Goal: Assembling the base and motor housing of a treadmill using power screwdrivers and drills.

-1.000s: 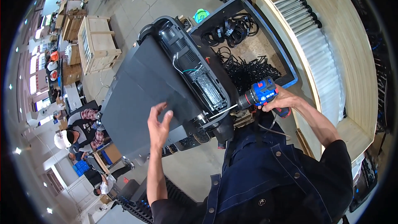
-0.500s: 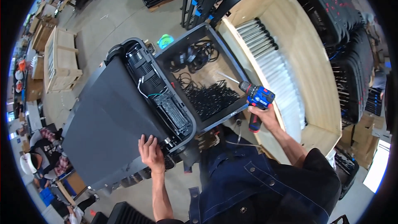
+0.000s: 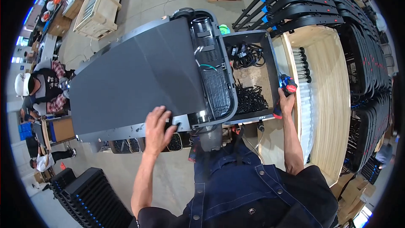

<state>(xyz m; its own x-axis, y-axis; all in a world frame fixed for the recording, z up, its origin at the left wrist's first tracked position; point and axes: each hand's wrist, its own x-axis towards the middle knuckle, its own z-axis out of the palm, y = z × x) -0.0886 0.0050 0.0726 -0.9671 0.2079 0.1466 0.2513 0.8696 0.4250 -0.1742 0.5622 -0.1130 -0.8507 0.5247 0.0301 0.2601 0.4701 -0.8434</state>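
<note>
A treadmill base with a dark grey belt lies in front of me, its motor compartment uncovered at the right end. White and green wires and a metal-cased board show inside. My left hand is over the near side rail, fingers apart, fingertips at the belt's edge. My right hand grips a blue and black cordless drill by its handle. The drill is between a grey bin and a wooden crate, its bit hard to make out. Black screws and coiled black cables lie in the bin.
The wooden crate at the right holds metal rods and plastic-wrapped parts. Black frames are stacked beyond it. Another person stands at the treadmill's far left end. Black parts are stacked at lower left.
The view has turned, so the treadmill appears further right and straighter. My left hand has shifted leftward along the near rail, fingers spreading. The drill has swung from over the bin toward the crate.
</note>
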